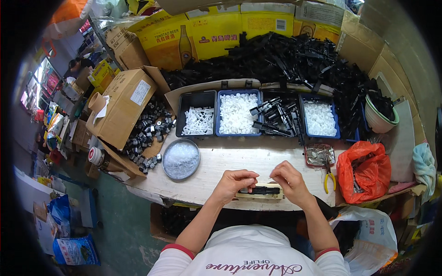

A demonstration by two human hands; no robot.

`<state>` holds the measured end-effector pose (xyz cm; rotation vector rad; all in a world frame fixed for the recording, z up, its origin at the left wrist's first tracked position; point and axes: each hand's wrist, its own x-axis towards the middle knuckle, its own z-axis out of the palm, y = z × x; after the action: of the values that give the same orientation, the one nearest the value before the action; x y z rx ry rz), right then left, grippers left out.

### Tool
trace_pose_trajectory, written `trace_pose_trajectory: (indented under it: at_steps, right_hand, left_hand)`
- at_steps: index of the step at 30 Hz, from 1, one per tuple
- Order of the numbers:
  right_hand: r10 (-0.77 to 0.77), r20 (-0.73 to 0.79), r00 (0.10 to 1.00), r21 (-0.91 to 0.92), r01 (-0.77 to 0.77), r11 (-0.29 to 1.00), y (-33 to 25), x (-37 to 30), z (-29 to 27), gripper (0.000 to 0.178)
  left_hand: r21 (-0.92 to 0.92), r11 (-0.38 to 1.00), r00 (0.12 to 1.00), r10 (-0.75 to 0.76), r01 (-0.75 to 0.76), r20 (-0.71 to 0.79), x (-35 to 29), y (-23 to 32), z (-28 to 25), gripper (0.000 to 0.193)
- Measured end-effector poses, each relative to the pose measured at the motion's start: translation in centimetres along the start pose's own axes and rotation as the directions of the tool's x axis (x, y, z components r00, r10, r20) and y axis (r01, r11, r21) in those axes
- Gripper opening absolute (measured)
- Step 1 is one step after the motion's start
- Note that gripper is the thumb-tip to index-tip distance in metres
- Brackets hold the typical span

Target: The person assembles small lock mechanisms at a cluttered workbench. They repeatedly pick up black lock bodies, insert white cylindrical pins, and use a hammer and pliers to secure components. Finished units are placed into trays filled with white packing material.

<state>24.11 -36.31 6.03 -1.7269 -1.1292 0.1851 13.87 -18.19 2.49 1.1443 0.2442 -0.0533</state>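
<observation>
White shirt (258,246) nearest; 2 hands (230,185) (292,182), fingers curled, grip unclear, at black part (267,190).

I've got a pale bench (221,158) here, bins (239,135) toward back, round tray (181,177) left, red bag (368,188) right. Cream block (258,196) near front edge.

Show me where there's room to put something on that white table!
Bare tabletop lies between the bins and the left hand and right hand, right of the round dish. A smaller patch sits between the right hand and yellow-handled pliers. Crowded: black parts heaped behind the bins, red bag at right.
</observation>
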Motion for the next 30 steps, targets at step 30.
trace_pose_trajectory:
  at_steps: [30]
  right_hand:
    - [-0.149, 0.270, 0.951, -0.125, 0.188, 0.974, -0.6, 0.7, 1.7, 0.014]
  left_hand:
    - [0.512, 0.852, 0.994, 0.101, -0.112, 0.050, -1.7, 0.8, 2.6, 0.051]
